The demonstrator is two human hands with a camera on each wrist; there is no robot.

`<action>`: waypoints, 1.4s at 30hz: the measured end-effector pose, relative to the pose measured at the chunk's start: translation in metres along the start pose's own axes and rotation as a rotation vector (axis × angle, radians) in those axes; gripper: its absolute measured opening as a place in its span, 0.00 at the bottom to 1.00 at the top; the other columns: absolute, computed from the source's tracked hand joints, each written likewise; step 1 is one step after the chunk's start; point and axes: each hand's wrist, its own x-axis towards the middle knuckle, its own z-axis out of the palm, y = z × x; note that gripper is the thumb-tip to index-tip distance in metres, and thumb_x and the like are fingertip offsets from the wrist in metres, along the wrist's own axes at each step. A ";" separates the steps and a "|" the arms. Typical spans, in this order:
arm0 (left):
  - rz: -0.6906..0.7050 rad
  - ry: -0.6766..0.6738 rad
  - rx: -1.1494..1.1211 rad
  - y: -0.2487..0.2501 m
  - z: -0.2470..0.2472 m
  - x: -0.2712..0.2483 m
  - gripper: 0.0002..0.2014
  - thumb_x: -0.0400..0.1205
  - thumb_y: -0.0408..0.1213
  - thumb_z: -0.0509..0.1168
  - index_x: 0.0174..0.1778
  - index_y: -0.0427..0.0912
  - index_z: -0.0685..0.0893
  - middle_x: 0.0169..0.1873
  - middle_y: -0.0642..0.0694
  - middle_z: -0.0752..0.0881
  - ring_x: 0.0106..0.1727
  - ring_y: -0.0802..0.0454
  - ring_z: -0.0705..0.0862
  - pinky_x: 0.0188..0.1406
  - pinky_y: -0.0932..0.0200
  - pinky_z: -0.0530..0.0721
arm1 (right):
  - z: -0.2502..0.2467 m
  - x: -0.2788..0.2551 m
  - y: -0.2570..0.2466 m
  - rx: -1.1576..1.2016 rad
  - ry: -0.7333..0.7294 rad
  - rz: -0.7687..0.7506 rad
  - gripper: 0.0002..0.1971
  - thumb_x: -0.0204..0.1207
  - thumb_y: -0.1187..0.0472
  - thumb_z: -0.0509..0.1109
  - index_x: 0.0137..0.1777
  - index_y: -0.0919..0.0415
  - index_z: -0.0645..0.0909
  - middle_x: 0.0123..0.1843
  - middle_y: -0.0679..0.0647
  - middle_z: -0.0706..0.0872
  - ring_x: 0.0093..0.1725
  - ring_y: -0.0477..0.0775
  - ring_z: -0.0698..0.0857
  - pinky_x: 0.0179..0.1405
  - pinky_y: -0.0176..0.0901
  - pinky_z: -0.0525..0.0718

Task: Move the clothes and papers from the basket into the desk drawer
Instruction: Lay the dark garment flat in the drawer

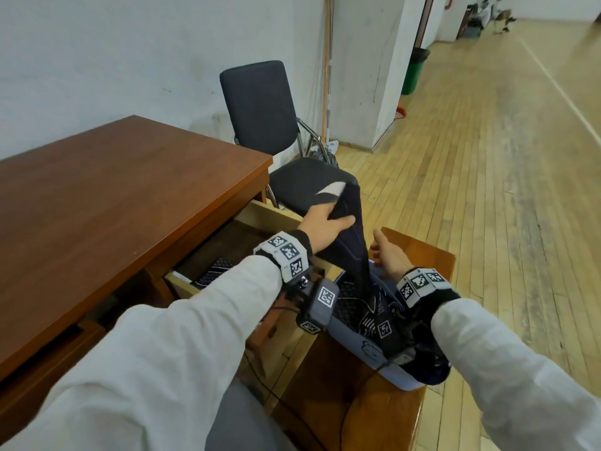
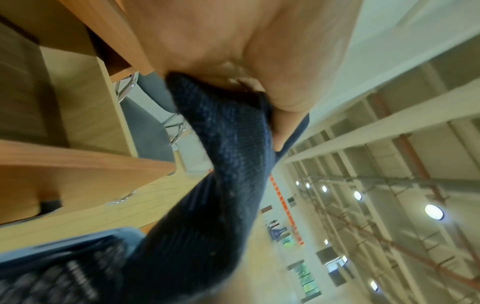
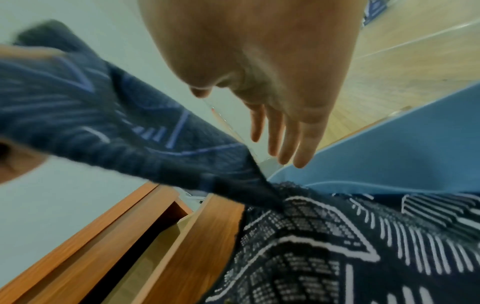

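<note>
Mid-transfer: left hand [image 1: 320,227] has its fingers clamped on a dark knit garment [image 1: 353,236], lifted above the blue basket [image 1: 364,348]. Right hand [image 1: 388,255] is beside it, fingers apart, empty. Open drawer [image 1: 182,283] left of basket already holds patterned cloth; more patterned clothes [image 3: 350,246] remain in basket.

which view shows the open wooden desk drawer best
The head view: the open wooden desk drawer shows with patterned cloth already inside. The right wrist view catches only its pale side wall; the left wrist view shows blurred wood panels, unclear.
</note>
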 end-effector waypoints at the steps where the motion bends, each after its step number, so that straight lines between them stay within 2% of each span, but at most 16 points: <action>1: -0.002 0.006 -0.058 0.008 -0.006 0.000 0.15 0.81 0.34 0.67 0.63 0.35 0.83 0.58 0.37 0.87 0.58 0.43 0.85 0.63 0.52 0.81 | 0.001 0.002 0.001 0.023 -0.029 0.040 0.38 0.79 0.31 0.49 0.68 0.64 0.77 0.66 0.64 0.82 0.67 0.66 0.80 0.71 0.65 0.74; 3: -0.014 0.009 -0.141 0.018 -0.019 0.001 0.15 0.80 0.34 0.68 0.63 0.34 0.83 0.58 0.36 0.87 0.58 0.42 0.86 0.65 0.49 0.81 | 0.006 -0.003 -0.001 0.119 -0.094 0.095 0.33 0.80 0.34 0.54 0.69 0.62 0.75 0.59 0.63 0.86 0.60 0.63 0.84 0.69 0.61 0.75; 5: -0.018 0.020 -0.194 0.025 -0.033 0.003 0.16 0.80 0.34 0.68 0.63 0.35 0.83 0.58 0.37 0.87 0.58 0.41 0.86 0.65 0.49 0.82 | 0.011 -0.005 -0.002 0.247 -0.170 0.131 0.25 0.80 0.41 0.62 0.64 0.62 0.77 0.48 0.59 0.87 0.49 0.58 0.86 0.57 0.52 0.80; 8: -0.045 0.057 -0.240 0.024 -0.058 0.006 0.15 0.80 0.35 0.69 0.62 0.37 0.84 0.56 0.37 0.88 0.58 0.40 0.87 0.67 0.45 0.81 | 0.021 -0.005 -0.014 0.420 -0.252 0.115 0.15 0.80 0.55 0.68 0.61 0.65 0.81 0.50 0.60 0.89 0.45 0.57 0.88 0.41 0.46 0.83; 11: -0.080 0.104 -0.178 0.014 -0.083 0.009 0.15 0.80 0.35 0.69 0.62 0.37 0.83 0.59 0.37 0.87 0.59 0.39 0.86 0.68 0.44 0.81 | 0.028 -0.002 -0.029 0.425 -0.196 0.076 0.15 0.77 0.58 0.71 0.60 0.66 0.81 0.54 0.61 0.90 0.52 0.61 0.89 0.53 0.53 0.87; 14: -0.139 0.184 0.045 -0.009 -0.109 0.010 0.20 0.80 0.35 0.66 0.70 0.38 0.78 0.64 0.39 0.83 0.64 0.40 0.82 0.71 0.46 0.77 | 0.036 0.000 -0.043 0.348 -0.146 0.007 0.14 0.79 0.62 0.70 0.62 0.66 0.81 0.57 0.61 0.88 0.58 0.62 0.87 0.64 0.59 0.83; 17: -0.281 0.213 0.306 -0.041 -0.133 0.008 0.20 0.80 0.34 0.64 0.69 0.36 0.77 0.63 0.37 0.83 0.62 0.38 0.83 0.66 0.48 0.80 | 0.053 0.002 -0.055 0.223 -0.160 -0.048 0.09 0.80 0.64 0.68 0.59 0.63 0.81 0.57 0.62 0.87 0.56 0.62 0.86 0.60 0.57 0.85; 19: -0.367 0.217 0.406 -0.061 -0.144 0.003 0.24 0.79 0.34 0.65 0.72 0.37 0.72 0.65 0.39 0.81 0.62 0.38 0.82 0.62 0.47 0.81 | 0.071 0.005 -0.060 0.044 -0.169 -0.121 0.04 0.77 0.60 0.71 0.49 0.59 0.84 0.54 0.61 0.89 0.54 0.62 0.88 0.59 0.58 0.86; 22: -0.452 0.279 0.446 -0.093 -0.151 -0.003 0.29 0.79 0.33 0.67 0.74 0.40 0.62 0.65 0.35 0.77 0.63 0.35 0.80 0.60 0.45 0.79 | 0.098 0.005 -0.063 -0.197 -0.165 -0.190 0.10 0.78 0.54 0.70 0.38 0.58 0.83 0.36 0.54 0.88 0.40 0.56 0.88 0.44 0.49 0.88; 25: -0.476 0.264 0.517 -0.120 -0.154 -0.006 0.23 0.79 0.31 0.66 0.66 0.40 0.64 0.58 0.36 0.78 0.57 0.37 0.81 0.51 0.49 0.78 | 0.121 0.005 -0.067 -0.372 -0.159 -0.250 0.20 0.81 0.51 0.65 0.31 0.61 0.78 0.27 0.53 0.82 0.31 0.54 0.83 0.28 0.40 0.76; 28: -0.459 0.174 0.632 -0.141 -0.158 -0.007 0.15 0.79 0.29 0.64 0.59 0.43 0.69 0.54 0.38 0.79 0.48 0.44 0.78 0.43 0.53 0.74 | 0.140 0.013 -0.062 -0.477 -0.194 -0.263 0.17 0.81 0.51 0.64 0.37 0.62 0.80 0.38 0.58 0.86 0.41 0.60 0.86 0.39 0.45 0.82; 30: -0.446 0.145 0.704 -0.152 -0.162 -0.006 0.12 0.79 0.27 0.63 0.54 0.44 0.74 0.54 0.39 0.80 0.47 0.45 0.77 0.43 0.55 0.73 | 0.152 0.020 -0.057 -0.512 -0.214 -0.256 0.12 0.79 0.52 0.65 0.45 0.62 0.81 0.45 0.59 0.88 0.44 0.60 0.87 0.39 0.45 0.83; 32: -0.436 0.128 0.767 -0.162 -0.165 -0.005 0.12 0.78 0.25 0.62 0.55 0.42 0.79 0.57 0.39 0.80 0.53 0.43 0.79 0.47 0.56 0.73 | 0.161 0.022 -0.054 -0.565 -0.217 -0.258 0.14 0.78 0.53 0.67 0.56 0.62 0.79 0.52 0.59 0.87 0.47 0.59 0.86 0.37 0.43 0.80; 35: -0.446 0.154 0.825 -0.177 -0.169 -0.005 0.12 0.78 0.24 0.60 0.55 0.41 0.80 0.60 0.38 0.76 0.62 0.40 0.77 0.59 0.53 0.74 | 0.169 0.023 -0.051 -0.695 -0.236 -0.296 0.22 0.78 0.52 0.68 0.69 0.60 0.74 0.58 0.58 0.85 0.55 0.60 0.85 0.44 0.43 0.79; 38: -0.502 0.147 0.812 -0.193 -0.173 -0.004 0.14 0.78 0.23 0.59 0.55 0.42 0.80 0.62 0.40 0.75 0.65 0.42 0.76 0.62 0.51 0.74 | 0.177 0.026 -0.045 -0.933 -0.297 -0.358 0.23 0.77 0.49 0.67 0.68 0.59 0.73 0.57 0.58 0.85 0.55 0.61 0.86 0.53 0.50 0.84; 42: -0.561 0.197 0.691 -0.208 -0.174 -0.004 0.17 0.78 0.22 0.58 0.57 0.43 0.81 0.65 0.41 0.76 0.67 0.42 0.76 0.64 0.52 0.75 | 0.186 0.023 -0.036 -1.239 -0.351 -0.408 0.17 0.79 0.45 0.62 0.59 0.56 0.79 0.52 0.54 0.86 0.56 0.60 0.84 0.65 0.55 0.71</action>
